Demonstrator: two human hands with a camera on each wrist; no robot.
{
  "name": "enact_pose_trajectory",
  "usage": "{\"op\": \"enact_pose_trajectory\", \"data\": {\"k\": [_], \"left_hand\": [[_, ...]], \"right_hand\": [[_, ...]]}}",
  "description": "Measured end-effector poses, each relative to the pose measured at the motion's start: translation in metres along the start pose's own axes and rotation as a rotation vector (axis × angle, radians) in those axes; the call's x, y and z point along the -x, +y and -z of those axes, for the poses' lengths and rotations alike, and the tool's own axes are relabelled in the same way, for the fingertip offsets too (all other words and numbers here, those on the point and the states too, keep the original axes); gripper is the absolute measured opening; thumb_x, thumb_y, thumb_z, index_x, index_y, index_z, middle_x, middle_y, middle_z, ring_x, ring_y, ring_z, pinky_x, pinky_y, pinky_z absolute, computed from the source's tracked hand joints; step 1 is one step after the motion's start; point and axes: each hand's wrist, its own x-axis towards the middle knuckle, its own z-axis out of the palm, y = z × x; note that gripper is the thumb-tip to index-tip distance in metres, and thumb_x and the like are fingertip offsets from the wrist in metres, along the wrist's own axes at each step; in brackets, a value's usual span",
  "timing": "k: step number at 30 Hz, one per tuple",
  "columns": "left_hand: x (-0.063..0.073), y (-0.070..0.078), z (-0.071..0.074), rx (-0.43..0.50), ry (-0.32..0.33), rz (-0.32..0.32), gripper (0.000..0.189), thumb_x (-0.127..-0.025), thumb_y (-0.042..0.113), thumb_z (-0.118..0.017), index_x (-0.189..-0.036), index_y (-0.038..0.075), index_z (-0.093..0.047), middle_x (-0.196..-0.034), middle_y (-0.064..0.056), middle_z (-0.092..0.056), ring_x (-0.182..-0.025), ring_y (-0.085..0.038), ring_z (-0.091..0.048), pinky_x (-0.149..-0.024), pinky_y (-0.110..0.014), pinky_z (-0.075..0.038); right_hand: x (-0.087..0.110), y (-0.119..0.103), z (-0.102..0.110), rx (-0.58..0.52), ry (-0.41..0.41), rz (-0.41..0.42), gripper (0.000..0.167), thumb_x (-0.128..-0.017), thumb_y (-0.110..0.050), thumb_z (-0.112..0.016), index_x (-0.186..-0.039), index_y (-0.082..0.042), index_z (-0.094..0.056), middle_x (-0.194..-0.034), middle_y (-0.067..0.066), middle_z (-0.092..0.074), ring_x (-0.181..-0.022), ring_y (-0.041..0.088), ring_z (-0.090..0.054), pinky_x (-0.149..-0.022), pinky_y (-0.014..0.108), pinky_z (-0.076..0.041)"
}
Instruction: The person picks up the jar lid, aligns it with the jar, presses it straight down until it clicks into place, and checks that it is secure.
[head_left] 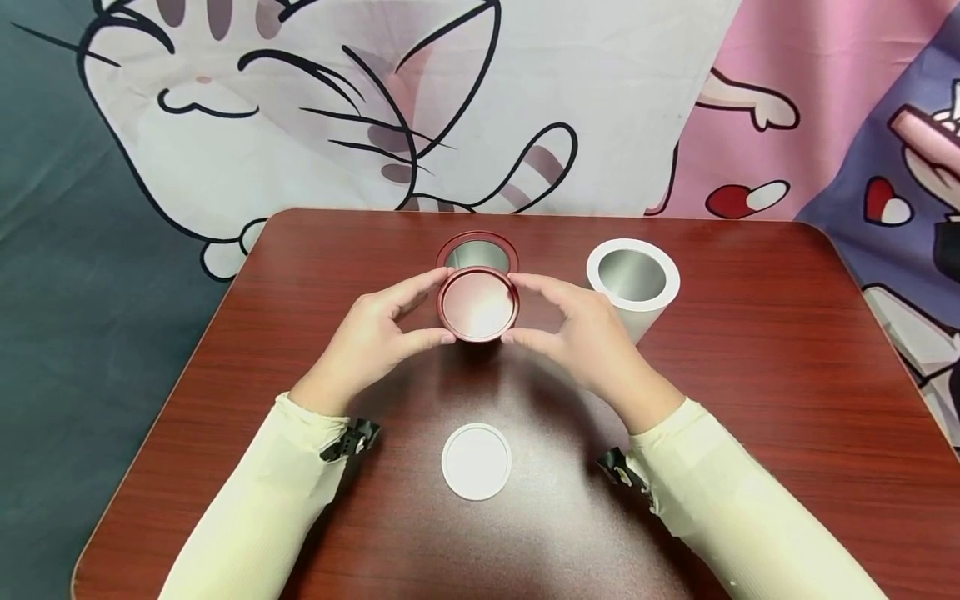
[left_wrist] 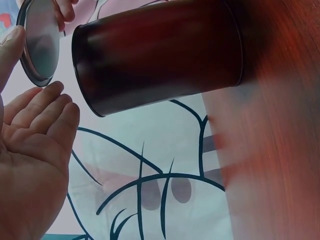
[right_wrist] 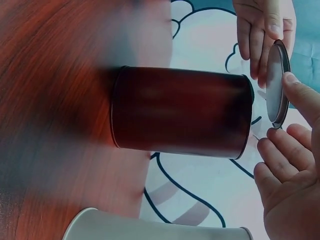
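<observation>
Both hands hold a round red metal lid by its edge, thumbs on the near side and fingertips on the far side. My left hand is at its left edge, my right hand at its right. Just behind the lid in the head view is an open red can, its silvery inside partly hidden. The wrist views show this can standing upright on the table, with the lid held level above its mouth and a gap between them.
An open white can stands on the dark red wooden table, right behind my right hand. A white round lid lies flat in front, between the forearms. Behind the table hangs a cartoon-printed cloth.
</observation>
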Motion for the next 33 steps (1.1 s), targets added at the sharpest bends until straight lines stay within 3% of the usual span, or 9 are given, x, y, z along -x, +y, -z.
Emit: {"op": "enact_pose_trajectory", "data": {"k": [10, 21, 33], "left_hand": [[-0.006, -0.003, 0.003, -0.073, 0.006, 0.054, 0.069, -0.078, 0.022, -0.087, -0.141, 0.014, -0.060, -0.138, -0.001, -0.062, -0.129, -0.017, -0.057, -0.108, -0.035, -0.045], [-0.014, -0.009, 0.006, -0.109, 0.018, 0.042, 0.066, -0.081, 0.023, -0.086, -0.141, 0.018, -0.060, -0.139, 0.004, -0.062, -0.131, -0.012, -0.054, -0.110, -0.032, -0.043], [-0.019, -0.012, 0.007, -0.107, 0.043, 0.058, 0.067, -0.080, 0.021, -0.087, -0.142, 0.018, -0.059, -0.136, 0.000, -0.063, -0.130, -0.017, -0.056, -0.110, -0.036, -0.043]], "right_hand": [[-0.007, 0.000, 0.002, 0.013, 0.009, -0.007, 0.060, -0.076, -0.023, -0.090, -0.131, -0.015, -0.068, -0.124, 0.002, -0.071, -0.117, 0.020, -0.065, -0.101, 0.041, -0.049], [-0.018, 0.003, 0.001, 0.026, -0.029, -0.067, 0.059, -0.079, -0.027, -0.087, -0.134, -0.019, -0.066, -0.126, -0.003, -0.069, -0.119, 0.018, -0.063, -0.101, 0.042, -0.048], [-0.027, 0.004, -0.003, 0.040, -0.046, -0.107, 0.059, -0.080, -0.028, -0.086, -0.135, -0.020, -0.065, -0.127, -0.004, -0.068, -0.123, 0.017, -0.060, -0.105, 0.039, -0.046]]}}
